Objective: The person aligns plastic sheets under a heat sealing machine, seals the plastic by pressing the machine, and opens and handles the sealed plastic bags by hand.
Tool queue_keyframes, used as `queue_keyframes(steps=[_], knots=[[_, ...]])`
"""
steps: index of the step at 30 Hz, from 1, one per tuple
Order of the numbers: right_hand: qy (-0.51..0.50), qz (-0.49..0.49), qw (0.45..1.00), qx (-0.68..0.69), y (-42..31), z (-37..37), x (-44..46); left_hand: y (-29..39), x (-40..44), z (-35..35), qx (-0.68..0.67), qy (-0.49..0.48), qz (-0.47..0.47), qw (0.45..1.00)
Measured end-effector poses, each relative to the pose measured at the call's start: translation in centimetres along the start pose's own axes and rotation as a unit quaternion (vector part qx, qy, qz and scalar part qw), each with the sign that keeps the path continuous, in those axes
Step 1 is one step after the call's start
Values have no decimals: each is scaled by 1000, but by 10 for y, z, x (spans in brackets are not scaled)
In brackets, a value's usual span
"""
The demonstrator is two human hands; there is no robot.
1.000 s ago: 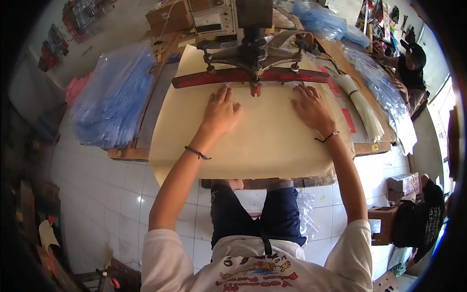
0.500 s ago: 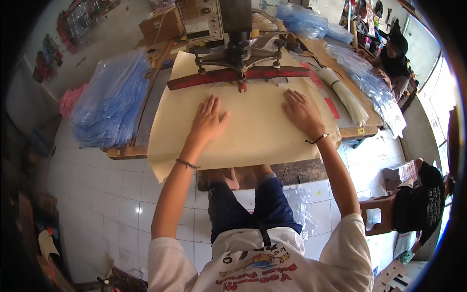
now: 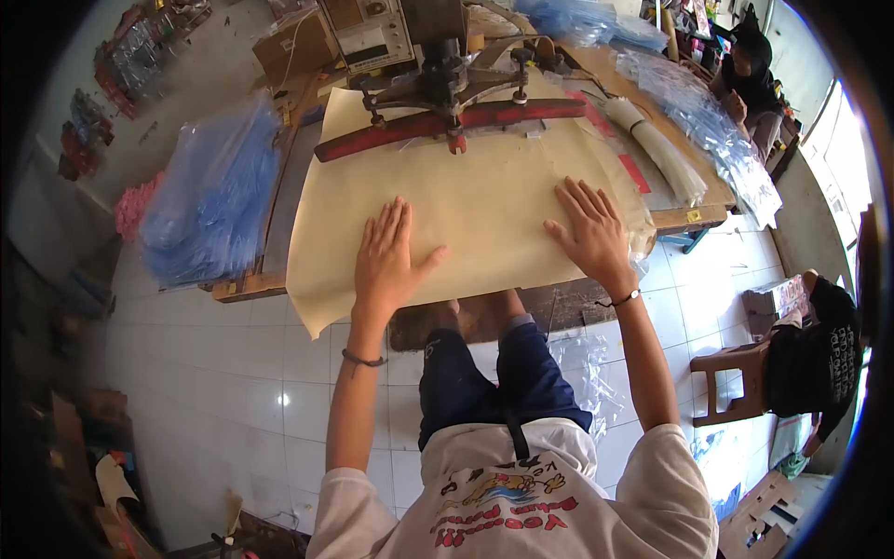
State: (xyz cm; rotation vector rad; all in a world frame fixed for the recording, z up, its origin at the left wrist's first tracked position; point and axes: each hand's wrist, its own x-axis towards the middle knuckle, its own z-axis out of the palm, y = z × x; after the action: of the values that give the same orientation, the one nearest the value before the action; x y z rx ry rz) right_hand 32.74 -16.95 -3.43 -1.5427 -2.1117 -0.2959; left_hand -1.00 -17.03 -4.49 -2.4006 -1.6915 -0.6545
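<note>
A large tan sheet (image 3: 484, 214) covers the front of the table, its near edge hanging over. My left hand (image 3: 389, 261) rests on its left part, palm down, fingers stretched out and thumb spread. My right hand (image 3: 596, 235) lies on the right part in the same flat way, fingers apart. Neither hand holds anything. Beyond the fingertips, a machine's long red bar (image 3: 521, 113) spans the sheet under a dark metal frame (image 3: 445, 93). Some clear plastic film (image 3: 641, 263) shows by my right wrist at the sheet's edge.
Blue-tinted plastic sheets (image 3: 209, 196) are piled at left. A bundle of pale strips (image 3: 656, 154) and more clear plastic (image 3: 708, 121) lie at right. A control box (image 3: 371, 33) stands behind. One person (image 3: 752, 84) sits at the far right, another (image 3: 815, 349) near a brown stool (image 3: 731, 382).
Both hands have slid back toward my body, away from the red bar, and remain flat. My right hand is also a little farther right. The camera view has shifted slightly.
</note>
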Motion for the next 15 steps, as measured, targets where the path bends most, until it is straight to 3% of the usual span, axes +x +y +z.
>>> queue_keyframes(steps=[10, 15], knots=[[32, -12, 998, 50, -14, -5, -29, 7, -38, 8, -34, 99, -5, 995], [171, 78, 982, 26, -35, 51, -57, 14, -47, 20, -25, 142, -32, 989]])
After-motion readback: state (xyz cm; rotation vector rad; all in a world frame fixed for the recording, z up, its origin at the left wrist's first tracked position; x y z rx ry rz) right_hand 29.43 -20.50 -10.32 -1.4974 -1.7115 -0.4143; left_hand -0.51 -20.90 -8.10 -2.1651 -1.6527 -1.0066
